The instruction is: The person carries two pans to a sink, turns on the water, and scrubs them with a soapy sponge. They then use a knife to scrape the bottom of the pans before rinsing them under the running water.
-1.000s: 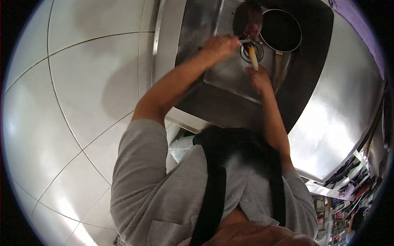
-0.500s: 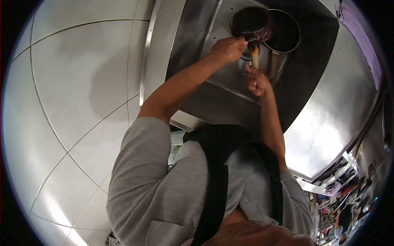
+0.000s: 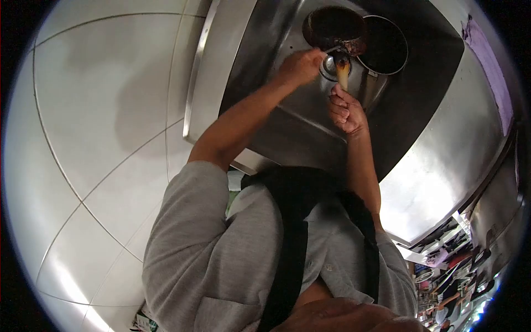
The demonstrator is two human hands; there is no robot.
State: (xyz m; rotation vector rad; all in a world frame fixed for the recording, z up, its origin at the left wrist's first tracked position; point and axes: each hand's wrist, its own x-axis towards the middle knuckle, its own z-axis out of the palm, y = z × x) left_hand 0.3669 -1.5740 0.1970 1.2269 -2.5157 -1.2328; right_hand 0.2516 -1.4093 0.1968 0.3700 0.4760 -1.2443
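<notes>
In the sink, a dark, scorched pan is held tilted by its pale wooden handle, which is blackened near the pan. My right hand is wrapped around the lower end of that handle. Just left of it, my left hand is closed on a thin metallic tool, whose far end reaches the pan's side near the handle joint. The tool's exact kind cannot be made out. A second dark pan with a bright rim lies beside the first, its handle pointing toward me.
The drain shows between my hands. White tiles rise on the left. To the right are a steel surface and a purple cloth. Cluttered racks and other people are visible at the lower right.
The scorched pan has turned and shifted slightly left, uncovering more of the drain. My left hand has moved slightly left with the tool. My right hand keeps its hold on the handle.
</notes>
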